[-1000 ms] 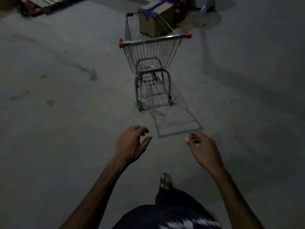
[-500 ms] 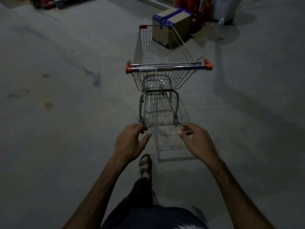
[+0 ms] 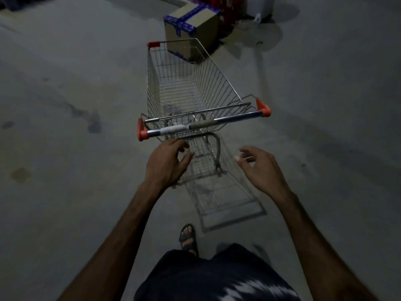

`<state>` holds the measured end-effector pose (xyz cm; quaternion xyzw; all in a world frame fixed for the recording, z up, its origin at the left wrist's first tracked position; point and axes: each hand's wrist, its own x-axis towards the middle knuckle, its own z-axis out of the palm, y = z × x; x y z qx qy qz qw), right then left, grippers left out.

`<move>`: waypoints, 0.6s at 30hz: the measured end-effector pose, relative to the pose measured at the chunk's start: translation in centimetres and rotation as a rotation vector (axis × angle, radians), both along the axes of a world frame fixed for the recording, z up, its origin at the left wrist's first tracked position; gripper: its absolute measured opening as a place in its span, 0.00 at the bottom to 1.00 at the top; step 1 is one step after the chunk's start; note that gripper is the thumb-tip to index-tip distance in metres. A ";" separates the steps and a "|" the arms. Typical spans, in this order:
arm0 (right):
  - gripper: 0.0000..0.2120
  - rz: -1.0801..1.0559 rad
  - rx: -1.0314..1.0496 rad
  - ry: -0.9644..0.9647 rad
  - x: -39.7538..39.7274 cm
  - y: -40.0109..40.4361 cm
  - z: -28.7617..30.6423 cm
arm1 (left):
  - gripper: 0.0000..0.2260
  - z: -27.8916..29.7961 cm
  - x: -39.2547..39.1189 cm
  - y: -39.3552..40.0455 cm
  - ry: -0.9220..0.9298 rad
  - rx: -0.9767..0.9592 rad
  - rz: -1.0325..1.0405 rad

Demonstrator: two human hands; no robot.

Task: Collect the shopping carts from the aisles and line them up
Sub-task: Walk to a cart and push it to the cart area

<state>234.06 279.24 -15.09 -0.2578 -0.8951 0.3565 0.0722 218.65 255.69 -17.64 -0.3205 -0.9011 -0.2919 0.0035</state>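
1. Floor (image 3: 65, 105) first: big dim concrete area with a few dark stains, no aisle shelving and no row of carts visible anywhere, so I can't tell where the line-up spot is

2. Cart (image 3: 188, 94) sits dead centre, just ahead of the person, basket looks empty as far as the dark lets me see, nose pointing away toward the top of the view. It stands alone, not nested into anything, so I'd say it counts as found but not collected yet

3. Box (image 3: 191, 29), cardboard with blue tape, sits on the floor just past the cart's front end. Looks like something to steer around, though how close it is to the cart I can't tell

4. Handle (image 3: 204, 123), the bar with orange end caps, runs slightly tilted across the near end of the cart, nobody holding it

5. Left hand (image 3: 167, 164) is just below the handle's left part, fingers loosely spread, gripping nothing, not touching the bar

6. Right hand (image 3: 262, 166) hangs a bit further back and right, also spread wide and holding nothing

7. So progress-wise: early. My guess is the grab comes next, then the push to wherever the row goes, plus any other carts out of view
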 end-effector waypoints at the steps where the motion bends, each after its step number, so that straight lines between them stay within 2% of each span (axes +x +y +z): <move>1: 0.17 -0.002 0.001 -0.006 -0.8 0.4 0.0 | 0.11 -0.1 -0.9 0.4 -0.003 0.001 0.002; 7: 0.18 0.060 0.054 -0.068 -5.1 3.6 0.3 | 0.13 -1.3 -4.7 3.0 0.036 -0.024 0.002; 10: 0.20 0.126 0.172 -0.092 -7.3 5.8 0.0 | 0.18 -1.9 -5.9 4.5 0.079 -0.063 0.025; 14: 0.20 0.319 0.403 -0.104 -11.2 9.4 -0.8 | 0.16 -2.4 -7.4 6.4 0.168 -0.141 0.073; 18: 0.22 0.491 0.469 -0.167 -15.3 13.1 -2.6 | 0.20 -3.0 -8.5 7.4 0.138 -0.230 0.172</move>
